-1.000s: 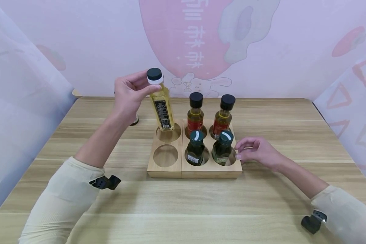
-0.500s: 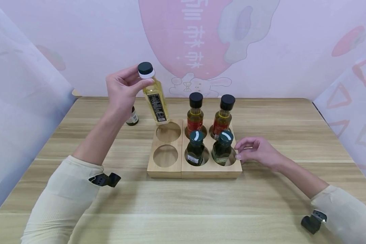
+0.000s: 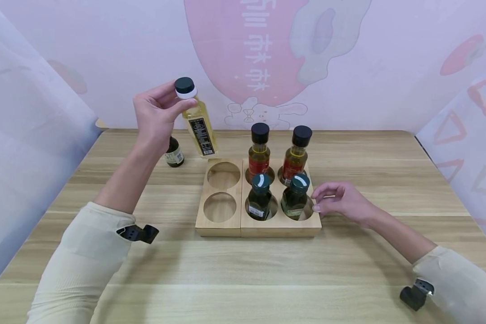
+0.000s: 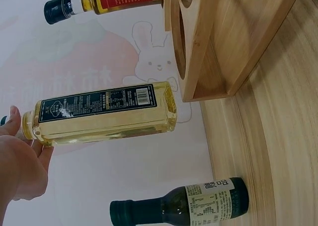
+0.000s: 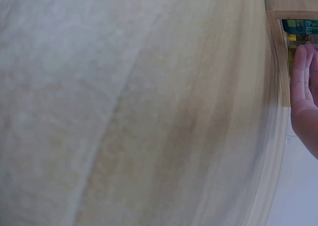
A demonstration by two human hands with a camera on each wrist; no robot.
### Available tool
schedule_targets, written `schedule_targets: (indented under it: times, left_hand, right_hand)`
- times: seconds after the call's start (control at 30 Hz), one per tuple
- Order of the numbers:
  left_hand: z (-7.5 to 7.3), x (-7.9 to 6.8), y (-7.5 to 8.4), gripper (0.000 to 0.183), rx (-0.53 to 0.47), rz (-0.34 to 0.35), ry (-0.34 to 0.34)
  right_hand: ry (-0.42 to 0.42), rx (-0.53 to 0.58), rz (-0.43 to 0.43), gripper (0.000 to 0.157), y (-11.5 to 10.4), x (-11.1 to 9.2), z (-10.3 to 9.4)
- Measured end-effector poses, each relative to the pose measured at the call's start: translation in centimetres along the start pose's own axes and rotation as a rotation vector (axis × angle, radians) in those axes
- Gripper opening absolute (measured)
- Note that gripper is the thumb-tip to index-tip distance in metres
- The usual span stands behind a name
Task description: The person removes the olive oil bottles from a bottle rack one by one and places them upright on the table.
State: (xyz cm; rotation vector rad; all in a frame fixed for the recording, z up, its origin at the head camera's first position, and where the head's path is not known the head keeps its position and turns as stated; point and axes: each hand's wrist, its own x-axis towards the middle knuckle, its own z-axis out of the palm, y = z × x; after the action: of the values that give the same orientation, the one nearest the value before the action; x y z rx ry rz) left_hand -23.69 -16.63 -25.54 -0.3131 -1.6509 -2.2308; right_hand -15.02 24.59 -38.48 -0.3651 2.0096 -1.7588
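The left hand [image 3: 155, 113] pinches a tilted yellow bottle [image 3: 200, 131] near the back-left corner of the rack [image 3: 240, 202]; the right hand [image 3: 342, 202], grip slack, touches its right edge.

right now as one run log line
left hand: holds yellow bottle, raised, tilted | right hand: at wooden rack | in rack: four bottles

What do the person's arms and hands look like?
The left sleeve and right sleeve are plain cream. A small black device sits near the left one's end, a similar black device near the right's. The left hand and right hand show no gloves.
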Motion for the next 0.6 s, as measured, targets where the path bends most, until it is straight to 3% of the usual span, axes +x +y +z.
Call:
schedule_targets:
  times: [0.3, 0.6]
  left_hand:
    - [-0.6, 0.5, -0.4, 0.039, 0.025, -0.011, 0.016]
    - [-1.0, 1.0, -1.5, 0.040, 0.076, -0.068, 0.064]
  right_hand:
    - [0.005, -0.004, 0.014, 0.020, 0.0, 0.0, 0.0]
    - [0.000, -0.002, 0.001, 0.021, -0.1, 0.0, 0.0]
